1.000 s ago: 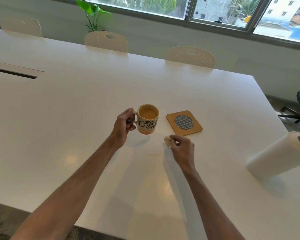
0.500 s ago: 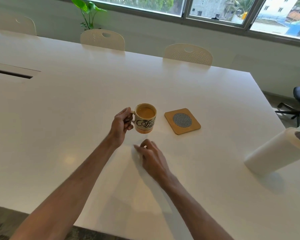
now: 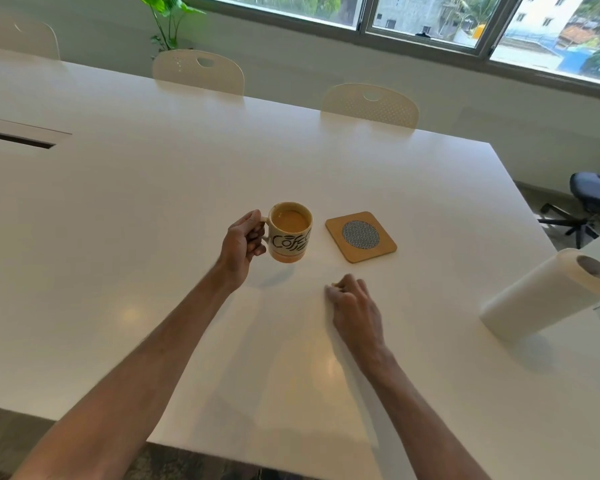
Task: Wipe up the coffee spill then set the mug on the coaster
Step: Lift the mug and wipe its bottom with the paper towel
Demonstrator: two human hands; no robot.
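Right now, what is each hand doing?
Left hand: closed on the mug handle, mug lifted.
Right hand: curled shut on the table; contents hidden.

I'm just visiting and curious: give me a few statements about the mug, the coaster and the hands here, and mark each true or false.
1. The left hand holds the mug by its handle. True.
2. The mug stands on the coaster. False: it is held to the left of the coaster, which has nothing on it.
3. The mug has coffee in it. True.
4. The right hand grips the paper towel roll. False: the roll lies apart near the table's right edge; the hand is curled on the table, near the mug.
5. The coaster is round. False: it is square with a round patterned centre.
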